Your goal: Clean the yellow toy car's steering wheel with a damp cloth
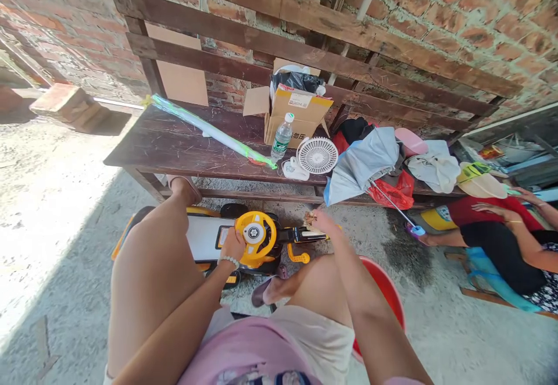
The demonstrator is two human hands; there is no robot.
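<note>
Two bare hands are seen over the work; how is the left hand [233, 245] posed?

It is reached forward and laid on the rim of a round yellow plastic steering wheel [255, 238], with the fingers curled part-way closed around the rim. A white beaded bracelet [229, 261] is worn at the wrist.

And how is the right hand [326, 221] posed?

The arm is stretched forward and the fingers are bunched together, with a small brown tuft [309, 218] pinched at the fingertips. Its material cannot be told.

Where is the wheel placed?

It is mounted on a yellow-and-black toy ride-on vehicle [209, 239] with a white panel. The vehicle is set on a concrete floor [65, 292] between the person's legs, just in front of a dark wooden desk [174, 146].

Can any writing be read?

The characters 勿压 are printed on a cardboard box [300, 111] on the desk. The label on a plastic water bottle [282, 136] cannot be read.

Are other hands seen?

A co-worker's hands [488, 209] are seen well apart, at the right.
</note>
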